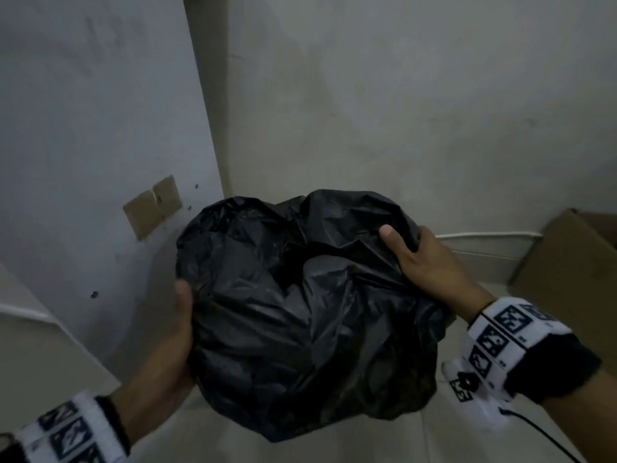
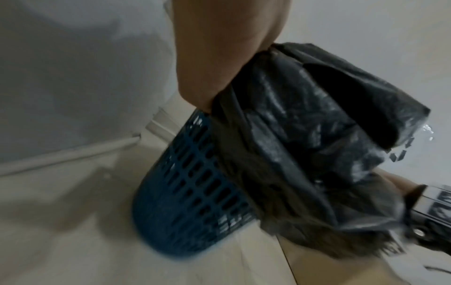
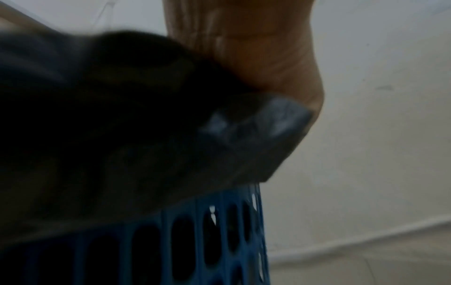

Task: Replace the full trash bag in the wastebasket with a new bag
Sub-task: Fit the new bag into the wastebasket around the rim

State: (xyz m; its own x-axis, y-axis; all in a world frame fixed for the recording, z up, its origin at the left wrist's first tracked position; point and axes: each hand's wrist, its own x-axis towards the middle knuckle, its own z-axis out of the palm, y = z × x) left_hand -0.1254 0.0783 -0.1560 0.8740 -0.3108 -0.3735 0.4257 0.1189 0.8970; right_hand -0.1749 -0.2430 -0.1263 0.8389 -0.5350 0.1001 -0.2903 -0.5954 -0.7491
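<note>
The left hand (image 1: 173,332) lies against the black trash bag (image 1: 310,312) at its 9 o'clock side, thumb on the film. Whether the fingers curl round the plastic cannot be told; they are hidden behind the bag. The bag sits in the blue wastebasket (image 2: 185,185), with its upper edge draped over the rim. The basket stands on the floor in a wall corner. The right hand (image 1: 424,262) grips the bag at 2 o'clock, thumb on top and fingers folded over the edge.

The film is thin, soft and slick, and likely to tear where it snags on the slotted basket wall. The load probably has moderate weight. The draped edge should be gathered into bunches on both sides and lifted straight up. A cardboard box (image 1: 567,269) stands at 3 o'clock.
</note>
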